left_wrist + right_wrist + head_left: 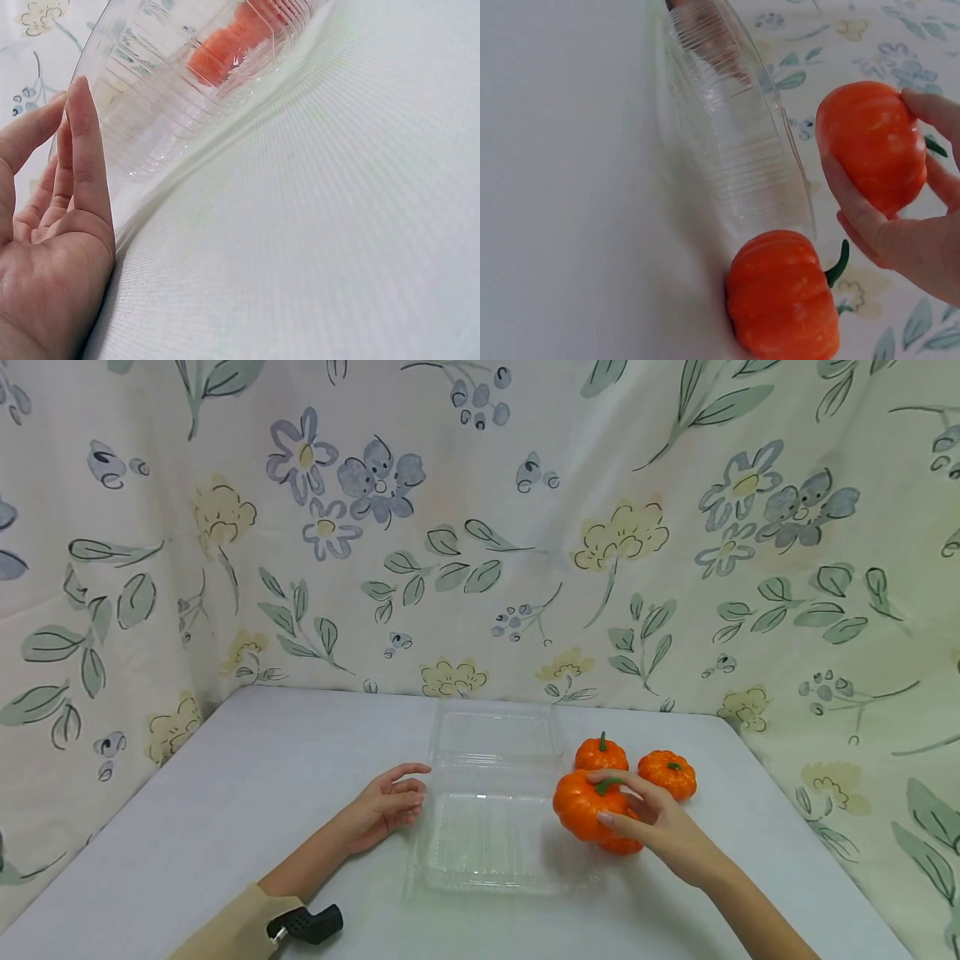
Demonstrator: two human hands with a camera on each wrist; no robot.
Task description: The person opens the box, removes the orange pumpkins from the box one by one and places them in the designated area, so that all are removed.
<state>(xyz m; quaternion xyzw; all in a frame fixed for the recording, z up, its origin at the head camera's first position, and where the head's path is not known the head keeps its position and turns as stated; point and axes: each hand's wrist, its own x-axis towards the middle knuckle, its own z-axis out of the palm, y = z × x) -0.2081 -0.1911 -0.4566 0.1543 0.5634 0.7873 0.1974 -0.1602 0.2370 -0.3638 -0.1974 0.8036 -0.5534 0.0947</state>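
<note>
An orange toy pumpkin with a green stem is held by my right hand, thumb and fingers around its side, above the right edge of a clear plastic box. The right wrist view shows the held pumpkin off the table. Another pumpkin sits partly hidden beneath it, beside the box. Against the box's left rim is my left hand, fingers loosely extended. In the left wrist view, the fingertips of my left hand meet at the rim; a firm pinch is not visible.
Two more pumpkins stand at the back right, one close to the box and one farther right. The box's lid lies back, hinged away from me. A flowered curtain hangs behind the white table.
</note>
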